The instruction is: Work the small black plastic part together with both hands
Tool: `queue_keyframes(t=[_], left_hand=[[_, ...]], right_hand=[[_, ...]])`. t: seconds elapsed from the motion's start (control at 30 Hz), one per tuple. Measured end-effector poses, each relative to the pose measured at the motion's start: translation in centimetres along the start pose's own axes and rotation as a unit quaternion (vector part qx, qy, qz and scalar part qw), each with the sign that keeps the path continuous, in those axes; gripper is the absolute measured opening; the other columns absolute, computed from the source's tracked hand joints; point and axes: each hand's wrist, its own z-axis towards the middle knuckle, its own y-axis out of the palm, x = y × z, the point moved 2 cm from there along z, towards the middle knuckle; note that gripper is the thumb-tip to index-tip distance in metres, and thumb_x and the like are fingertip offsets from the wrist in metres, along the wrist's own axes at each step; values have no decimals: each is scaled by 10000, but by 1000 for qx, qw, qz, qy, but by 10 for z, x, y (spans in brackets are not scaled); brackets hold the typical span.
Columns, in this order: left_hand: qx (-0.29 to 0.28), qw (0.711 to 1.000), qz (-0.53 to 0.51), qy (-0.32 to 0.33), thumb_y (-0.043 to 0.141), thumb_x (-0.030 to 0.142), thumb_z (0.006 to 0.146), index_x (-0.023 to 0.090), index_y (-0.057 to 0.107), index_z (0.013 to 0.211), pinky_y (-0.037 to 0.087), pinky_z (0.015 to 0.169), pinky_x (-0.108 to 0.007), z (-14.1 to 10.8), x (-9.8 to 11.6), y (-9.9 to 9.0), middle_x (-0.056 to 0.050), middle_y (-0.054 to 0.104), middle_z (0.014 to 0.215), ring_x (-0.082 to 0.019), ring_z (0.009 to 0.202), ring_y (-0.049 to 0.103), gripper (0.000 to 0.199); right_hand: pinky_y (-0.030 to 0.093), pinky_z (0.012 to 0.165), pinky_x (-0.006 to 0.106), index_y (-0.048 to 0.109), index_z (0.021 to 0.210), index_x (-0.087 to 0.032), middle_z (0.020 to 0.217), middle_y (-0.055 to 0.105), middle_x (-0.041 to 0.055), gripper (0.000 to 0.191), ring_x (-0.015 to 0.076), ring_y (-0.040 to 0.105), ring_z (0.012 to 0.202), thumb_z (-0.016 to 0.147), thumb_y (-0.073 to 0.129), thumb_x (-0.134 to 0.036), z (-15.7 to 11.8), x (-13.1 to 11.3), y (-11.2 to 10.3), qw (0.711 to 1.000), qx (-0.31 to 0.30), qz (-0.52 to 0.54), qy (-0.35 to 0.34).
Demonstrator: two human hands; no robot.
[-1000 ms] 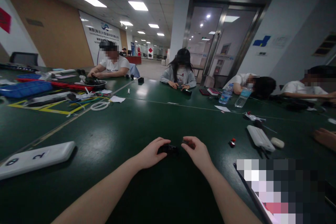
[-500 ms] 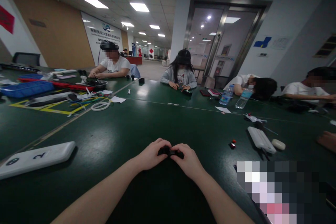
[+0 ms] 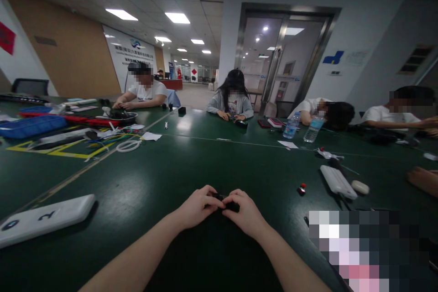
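Note:
Both hands meet over the dark green table [image 3: 150,178], at the middle of the lower view. My left hand [image 3: 200,206] has its thumb and fingers closed on the left end of a small black object. My right hand [image 3: 242,209] grips the right part of the black object [image 3: 233,206]. The fingertips of the two hands nearly touch. Fingers cover much of the object, so its exact shape and whether it is one piece or two cannot be made out.
A white numbered case [image 3: 51,219] lies at left, beyond it cables [image 3: 128,146] and a blue tray [image 3: 34,127]. At right are a small red-and-silver item [image 3: 301,189], a white power bank [image 3: 337,182] and bottles [image 3: 313,128]. Several people sit around the table.
The view has tilted up slightly and shifted right. My fingers have moved a little on the black object, and my left fingers now cover more of its left end.

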Motion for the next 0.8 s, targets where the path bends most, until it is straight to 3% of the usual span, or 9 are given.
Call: queue_keyframes(t=[0.17, 0.27, 0.33, 0.43, 0.47, 0.53, 0.8], left_hand=[[65, 994, 52, -77, 503, 265, 843, 379, 670, 1051, 379, 943, -379, -1, -35, -23, -21, 484, 1177, -214, 1037, 513, 290], [140, 961, 86, -222, 476, 297, 848, 374, 636, 1113, 396, 923, -385, -13, -71, -50, -35, 515, 1162, -221, 1029, 528, 320], [201, 904, 105, -363, 433, 336, 860, 380, 602, 1163, 412, 891, -414, -29, -93, -70, -56, 530, 1161, -250, 1045, 528, 350], [310, 786, 99, -526, 367, 400, 866, 353, 556, 1236, 421, 847, -448, -55, -112, -89, -109, 528, 1178, -313, 1062, 523, 418], [331, 762, 97, -548, 355, 411, 865, 350, 551, 1245, 416, 846, -457, -60, -115, -92, -122, 523, 1186, -328, 1073, 515, 431], [348, 746, 100, -559, 356, 421, 859, 349, 562, 1235, 396, 860, -480, -64, -117, -94, -138, 519, 1199, -350, 1101, 491, 435], [352, 745, 115, -554, 369, 430, 849, 373, 568, 1215, 364, 889, -485, -59, -122, -88, -126, 513, 1206, -341, 1143, 459, 421]], right_hand=[[445, 810, 331, 666, 987, -266, 1046, 586, 27, 245, 198, 550, 950, 746, 635, -298, 2, 15, -11, 998, 30, 32, 37], [451, 786, 335, 666, 989, -258, 1024, 600, 29, 236, 197, 556, 914, 768, 606, -311, 3, 25, -18, 995, 58, 37, 69], [453, 781, 340, 668, 985, -253, 1010, 608, 28, 230, 199, 562, 905, 773, 597, -308, 4, 30, -22, 993, 74, 44, 84], [457, 777, 340, 668, 971, -240, 985, 621, 29, 214, 199, 573, 898, 783, 582, -294, 5, 36, -25, 990, 90, 57, 98], [459, 779, 340, 667, 967, -236, 978, 624, 29, 209, 197, 576, 896, 787, 576, -289, 6, 38, -25, 989, 92, 61, 101], [463, 783, 339, 666, 964, -232, 970, 630, 27, 202, 193, 585, 892, 796, 564, -278, 7, 40, -25, 988, 92, 65, 105], [471, 804, 321, 657, 990, -215, 997, 638, 32, 209, 181, 601, 916, 819, 540, -245, 7, 39, -24, 988, 80, 68, 112]])
